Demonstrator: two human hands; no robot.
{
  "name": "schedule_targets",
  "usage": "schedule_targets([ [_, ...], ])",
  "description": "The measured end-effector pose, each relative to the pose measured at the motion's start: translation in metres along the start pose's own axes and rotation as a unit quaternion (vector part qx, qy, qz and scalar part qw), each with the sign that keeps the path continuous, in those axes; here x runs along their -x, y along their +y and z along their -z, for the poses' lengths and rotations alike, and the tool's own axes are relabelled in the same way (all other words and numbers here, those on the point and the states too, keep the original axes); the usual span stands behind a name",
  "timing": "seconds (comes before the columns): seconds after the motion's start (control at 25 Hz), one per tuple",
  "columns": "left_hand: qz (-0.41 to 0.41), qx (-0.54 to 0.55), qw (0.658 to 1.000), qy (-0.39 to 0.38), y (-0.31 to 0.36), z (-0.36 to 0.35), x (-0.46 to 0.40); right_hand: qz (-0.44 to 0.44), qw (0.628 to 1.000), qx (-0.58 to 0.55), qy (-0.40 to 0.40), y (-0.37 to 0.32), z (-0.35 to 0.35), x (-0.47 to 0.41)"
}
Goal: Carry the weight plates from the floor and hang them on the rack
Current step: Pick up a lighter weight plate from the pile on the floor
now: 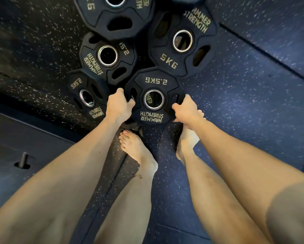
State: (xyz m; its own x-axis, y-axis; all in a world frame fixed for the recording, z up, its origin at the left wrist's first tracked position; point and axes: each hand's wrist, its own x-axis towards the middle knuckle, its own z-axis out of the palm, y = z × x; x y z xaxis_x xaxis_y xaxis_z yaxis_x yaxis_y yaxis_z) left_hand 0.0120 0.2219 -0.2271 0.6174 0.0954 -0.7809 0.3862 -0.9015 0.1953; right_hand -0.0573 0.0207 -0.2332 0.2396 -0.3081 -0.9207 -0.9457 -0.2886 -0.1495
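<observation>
A black 2.5 kg weight plate [154, 85] with gold lettering lies nearest to me on the floor. My left hand [118, 106] grips its left edge, fingers hooked into the grip slot. My right hand [185, 109] grips its right edge the same way. Beyond it lie more black plates: a 2.5 kg plate [87, 95] to the left, another 2.5 kg plate [109, 57] behind that, a 5 kg plate [181, 43] at the right, and a larger plate [116, 13] at the top edge. No rack is in view.
My bare feet [137, 148] stand just in front of the plates on speckled rubber flooring [253, 103]. A short black peg [23, 160] sticks up from the floor at the lower left. Seams run between the floor tiles.
</observation>
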Motion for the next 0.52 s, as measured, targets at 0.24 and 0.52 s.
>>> schedule_targets([
  [0.24,0.022,0.205,0.978,-0.036,0.015,0.116,0.139,0.088,0.994,-0.064,-0.013,-0.041,0.066,0.163],
  [0.52,-0.074,0.364,0.928,0.011,0.055,0.285,0.350,0.267,0.958,-0.088,0.059,-0.093,0.163,0.406],
])
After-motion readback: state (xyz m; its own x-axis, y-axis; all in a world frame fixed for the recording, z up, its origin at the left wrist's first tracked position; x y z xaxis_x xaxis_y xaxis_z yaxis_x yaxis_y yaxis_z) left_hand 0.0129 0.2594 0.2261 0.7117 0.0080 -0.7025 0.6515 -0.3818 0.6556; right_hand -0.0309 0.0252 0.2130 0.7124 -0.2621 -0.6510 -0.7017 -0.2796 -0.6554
